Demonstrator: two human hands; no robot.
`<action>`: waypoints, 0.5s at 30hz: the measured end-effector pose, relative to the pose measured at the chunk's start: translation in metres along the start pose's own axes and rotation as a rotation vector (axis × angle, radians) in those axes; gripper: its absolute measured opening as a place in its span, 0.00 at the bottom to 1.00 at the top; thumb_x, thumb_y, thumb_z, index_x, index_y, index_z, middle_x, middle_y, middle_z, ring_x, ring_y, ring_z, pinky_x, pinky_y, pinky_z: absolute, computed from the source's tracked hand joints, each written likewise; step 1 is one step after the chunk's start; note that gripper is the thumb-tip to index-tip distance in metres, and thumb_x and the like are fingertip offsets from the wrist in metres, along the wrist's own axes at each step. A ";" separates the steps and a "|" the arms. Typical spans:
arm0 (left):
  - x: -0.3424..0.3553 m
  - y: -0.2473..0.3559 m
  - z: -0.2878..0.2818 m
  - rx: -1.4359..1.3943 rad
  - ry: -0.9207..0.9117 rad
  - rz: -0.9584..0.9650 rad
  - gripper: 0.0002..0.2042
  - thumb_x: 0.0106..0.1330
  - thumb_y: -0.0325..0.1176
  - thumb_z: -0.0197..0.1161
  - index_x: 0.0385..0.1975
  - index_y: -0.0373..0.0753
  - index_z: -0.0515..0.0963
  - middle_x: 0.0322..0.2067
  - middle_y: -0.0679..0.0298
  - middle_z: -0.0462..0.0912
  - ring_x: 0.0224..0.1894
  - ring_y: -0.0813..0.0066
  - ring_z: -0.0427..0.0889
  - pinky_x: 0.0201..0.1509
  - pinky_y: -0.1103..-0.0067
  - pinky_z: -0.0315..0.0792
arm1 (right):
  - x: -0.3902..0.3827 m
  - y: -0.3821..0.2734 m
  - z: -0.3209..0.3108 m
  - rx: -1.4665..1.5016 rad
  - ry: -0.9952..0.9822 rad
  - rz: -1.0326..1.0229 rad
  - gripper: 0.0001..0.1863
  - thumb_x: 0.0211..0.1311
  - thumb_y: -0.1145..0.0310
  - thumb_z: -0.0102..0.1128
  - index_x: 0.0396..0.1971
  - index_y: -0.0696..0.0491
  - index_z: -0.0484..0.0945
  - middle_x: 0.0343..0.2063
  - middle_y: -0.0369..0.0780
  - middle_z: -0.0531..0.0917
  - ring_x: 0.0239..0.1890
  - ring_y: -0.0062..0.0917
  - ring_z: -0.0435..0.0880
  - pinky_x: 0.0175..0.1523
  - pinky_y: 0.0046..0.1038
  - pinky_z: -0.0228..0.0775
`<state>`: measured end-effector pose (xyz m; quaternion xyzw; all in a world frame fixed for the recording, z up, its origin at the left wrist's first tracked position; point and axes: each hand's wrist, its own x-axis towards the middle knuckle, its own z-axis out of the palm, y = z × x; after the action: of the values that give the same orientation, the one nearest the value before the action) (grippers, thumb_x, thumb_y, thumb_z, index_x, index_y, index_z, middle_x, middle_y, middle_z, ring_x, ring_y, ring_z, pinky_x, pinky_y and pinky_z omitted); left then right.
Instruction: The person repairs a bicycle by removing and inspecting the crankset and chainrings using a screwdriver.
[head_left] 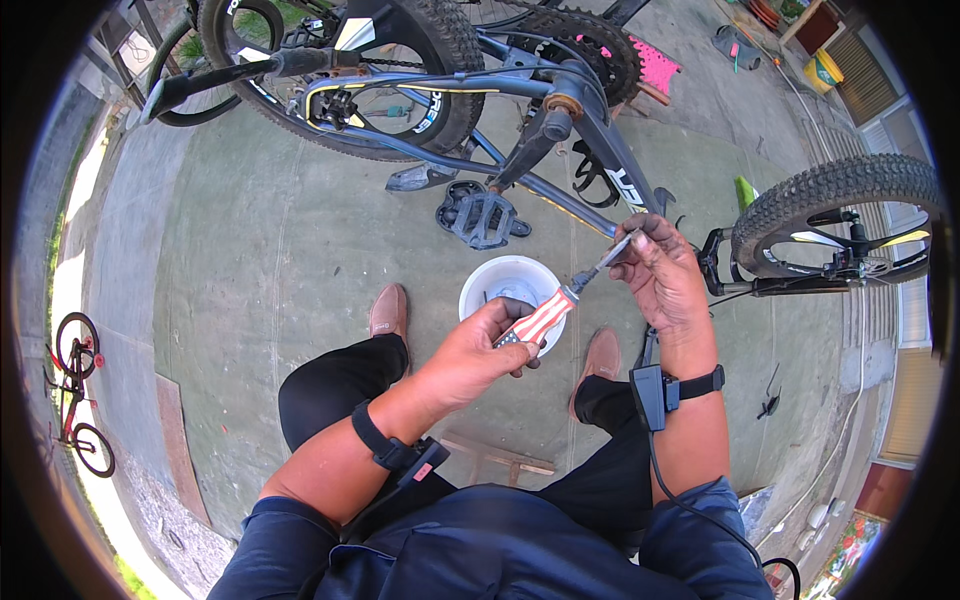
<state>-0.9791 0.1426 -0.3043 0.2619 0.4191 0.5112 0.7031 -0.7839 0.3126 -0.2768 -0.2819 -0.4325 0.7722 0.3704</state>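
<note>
My left hand (480, 350) is wrapped round the striped handle of a screwdriver-like tool (540, 318), patterned red and white with stars on dark blue near its butt end. From its dark collar a narrow shaft points up and to the right. The fingers of my right hand (662, 275), smudged dark, pinch together at the shaft's far end. Whether a small part sits between those fingertips is too small to tell. Below the tool stands a white bucket (478, 293), partly covered by my left hand. Just beyond my hands is a dark blue bicycle frame (600, 125).
The bicycle's pedal (483, 215) hangs close above the bucket. Its knobby rear tyre (455, 60) is at the top, and another knobby wheel (840, 215) is at the right. A low wooden stool (495, 455) is between my legs. A red bicycle (75, 385) stands far left.
</note>
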 end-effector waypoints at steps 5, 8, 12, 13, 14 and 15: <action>0.004 -0.004 0.001 0.099 -0.001 0.045 0.20 0.61 0.25 0.64 0.52 0.34 0.66 0.45 0.64 0.74 0.45 0.79 0.76 0.46 0.81 0.71 | -0.001 0.001 -0.001 0.022 -0.030 -0.013 0.10 0.65 0.71 0.57 0.43 0.58 0.76 0.35 0.40 0.82 0.35 0.27 0.84 0.37 0.27 0.79; 0.004 -0.007 -0.001 0.139 0.009 0.066 0.21 0.61 0.25 0.64 0.52 0.33 0.66 0.47 0.64 0.73 0.48 0.79 0.74 0.49 0.80 0.71 | 0.000 0.005 -0.001 0.016 -0.051 -0.009 0.10 0.65 0.70 0.57 0.43 0.58 0.76 0.36 0.40 0.82 0.36 0.27 0.84 0.37 0.27 0.78; 0.006 -0.009 -0.001 0.163 0.013 0.065 0.21 0.61 0.25 0.64 0.52 0.33 0.66 0.48 0.63 0.72 0.49 0.79 0.74 0.51 0.79 0.71 | -0.001 0.006 0.002 0.045 -0.055 -0.013 0.10 0.65 0.70 0.57 0.43 0.57 0.76 0.37 0.41 0.82 0.37 0.28 0.84 0.37 0.27 0.78; 0.005 -0.009 -0.001 0.166 0.014 0.066 0.21 0.61 0.25 0.64 0.52 0.33 0.66 0.47 0.63 0.72 0.49 0.79 0.74 0.51 0.79 0.71 | 0.000 0.006 0.001 0.046 -0.060 -0.009 0.10 0.65 0.70 0.57 0.43 0.57 0.76 0.38 0.41 0.82 0.37 0.28 0.84 0.37 0.28 0.78; 0.005 -0.009 -0.001 0.159 0.015 0.060 0.21 0.61 0.26 0.64 0.53 0.33 0.66 0.47 0.63 0.72 0.49 0.79 0.74 0.51 0.79 0.71 | 0.000 0.007 0.000 0.046 -0.066 -0.005 0.10 0.65 0.70 0.57 0.43 0.57 0.76 0.38 0.41 0.82 0.37 0.28 0.84 0.37 0.28 0.78; 0.005 -0.008 -0.001 0.151 0.013 0.053 0.21 0.61 0.26 0.64 0.53 0.33 0.66 0.48 0.63 0.72 0.49 0.79 0.74 0.51 0.80 0.71 | 0.000 0.008 -0.001 0.045 -0.069 -0.003 0.10 0.65 0.70 0.57 0.43 0.57 0.76 0.38 0.40 0.82 0.37 0.28 0.84 0.37 0.28 0.78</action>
<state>-0.9751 0.1443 -0.3123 0.3220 0.4540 0.4984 0.6647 -0.7859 0.3106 -0.2838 -0.2459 -0.4280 0.7905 0.3626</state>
